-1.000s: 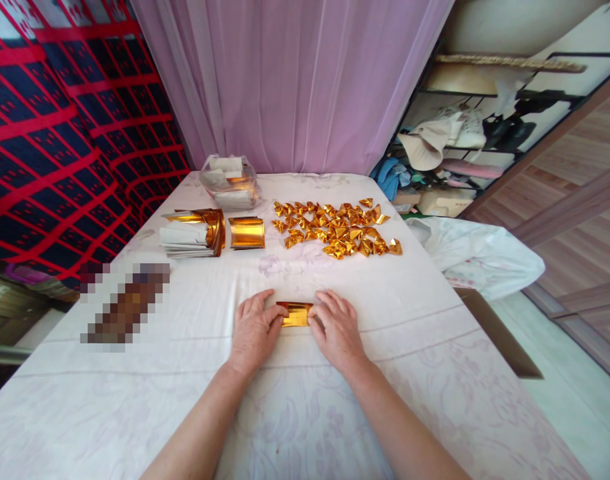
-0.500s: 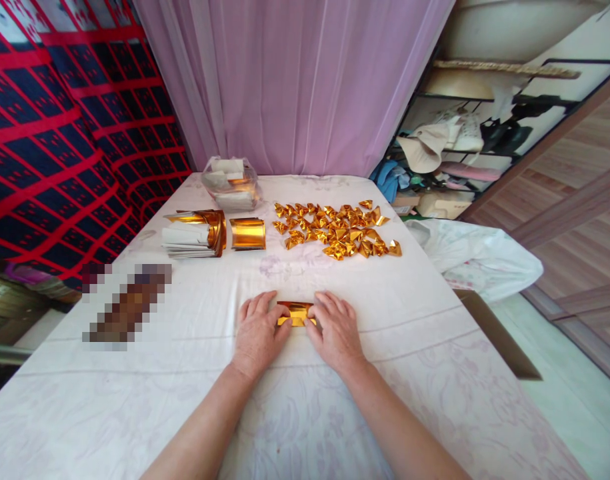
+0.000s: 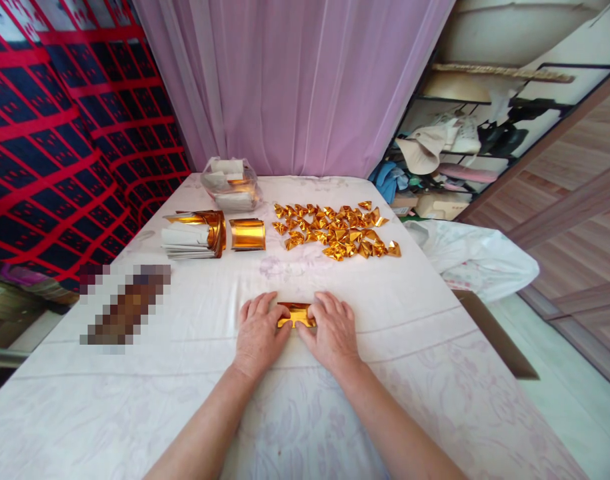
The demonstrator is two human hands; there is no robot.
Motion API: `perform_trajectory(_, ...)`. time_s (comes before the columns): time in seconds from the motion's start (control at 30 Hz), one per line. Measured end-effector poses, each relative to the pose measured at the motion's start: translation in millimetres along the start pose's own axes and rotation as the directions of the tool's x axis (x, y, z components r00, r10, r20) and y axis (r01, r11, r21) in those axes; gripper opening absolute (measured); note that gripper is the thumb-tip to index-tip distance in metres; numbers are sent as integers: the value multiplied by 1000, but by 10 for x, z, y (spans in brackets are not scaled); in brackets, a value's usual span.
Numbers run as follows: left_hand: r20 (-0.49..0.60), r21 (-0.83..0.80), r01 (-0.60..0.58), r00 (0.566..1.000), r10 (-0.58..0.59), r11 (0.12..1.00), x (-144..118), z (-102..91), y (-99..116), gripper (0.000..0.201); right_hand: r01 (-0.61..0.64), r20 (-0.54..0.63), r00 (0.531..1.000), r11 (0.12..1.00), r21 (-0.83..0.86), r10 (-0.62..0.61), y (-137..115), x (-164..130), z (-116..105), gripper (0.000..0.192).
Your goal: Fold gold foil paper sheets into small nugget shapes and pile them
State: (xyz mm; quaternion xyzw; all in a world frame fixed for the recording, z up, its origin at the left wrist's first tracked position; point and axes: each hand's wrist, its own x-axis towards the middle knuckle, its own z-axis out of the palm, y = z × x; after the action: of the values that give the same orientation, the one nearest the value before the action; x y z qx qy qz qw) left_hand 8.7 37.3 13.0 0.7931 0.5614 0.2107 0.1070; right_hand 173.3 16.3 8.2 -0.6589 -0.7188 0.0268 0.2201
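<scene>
A small gold foil paper lies folded on the white cloth of the table. My left hand presses its left end with thumb and fingers. My right hand presses its right end, and the two thumbs nearly meet under the strip. Beyond them, at the table's far middle, lies a heap of several folded gold pieces. A curled gold sheet and a stack of white and gold papers sit at the far left.
A clear plastic bag of papers stands at the far end by the pink curtain. A blurred brown object lies at the left. A white bundle hangs off the right edge, near cluttered shelves.
Both hands have drawn closer together over the gold paper, which shows shorter and more folded than a second ago. Nothing else on the table has moved.
</scene>
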Motion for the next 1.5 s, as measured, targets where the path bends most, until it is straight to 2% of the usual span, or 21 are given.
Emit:
perform_trajectory(0.17, 25, 4, 19, 1000, -19, 1000, 4, -27, 10, 9, -16, 31, 999, 999, 29, 15, 22, 4, -10, 14)
perform_trajectory(0.33, 36, -6, 13, 999, -13, 1000, 5, -33, -4, 10, 31, 60, 997, 995, 97, -37, 166, -11, -12, 5)
perform_trajectory(0.53, 32, -6, 3, 999, -3, 1000, 8, -26, -11, 11, 108, 69, 990, 981, 162, -121, 392, 1, 60, 20)
perform_trajectory(0.63, 28, -5, 9, 1000, -9, 1000, 9, -24, -9, 11, 165, -22, 986, 971, 172, -163, 437, -13, 43, 30)
perform_trajectory(0.7, 32, -6, 17, 999, -17, 1000, 8, -25, -5, 10, 198, -104, 978, 967, 160, -183, 406, -42, -23, 36)
perform_trajectory(0.77, 35, -5, 20, 999, -20, 1000, 7, -26, 0, 9, 236, -123, 968, 964, 121, -221, 326, -82, -107, 36)
perform_trajectory(0.87, 28, -1, 15, 999, -15, 1000, 3, -25, 5, 9, 341, -29, 940, 935, 96, -340, 178, -140, -179, 33)
perform_trajectory(0.93, 19, 4, 5, 1000, -5, 1000, 1, -22, 1, 10, 362, 28, 930, 927, 102, -367, 115, -164, -167, 30)
perform_trajectory(1.07, 25, 17, -36, 999, 35, 999, -8, -16, -36, 14, 354, 45, 931, 928, 112, -361, 118, -183, -89, 27)
perform_trajectory(1.2, 27, 27, -100, 995, 99, 995, -47, -22, -94, 29, 357, 43, 931, 929, 96, -362, 160, -190, -63, 27)
perform_trajectory(1.37, 80, 157, -247, 968, 237, 956, -133, -64, -88, 46, 340, 49, 937, 937, 81, -345, 156, -196, -60, 27)
perform_trajectory(1.5, 97, 224, -289, 957, 274, 931, -164, -93, -75, 45, 336, 62, 938, 939, 71, -340, 154, -199, -61, 29)
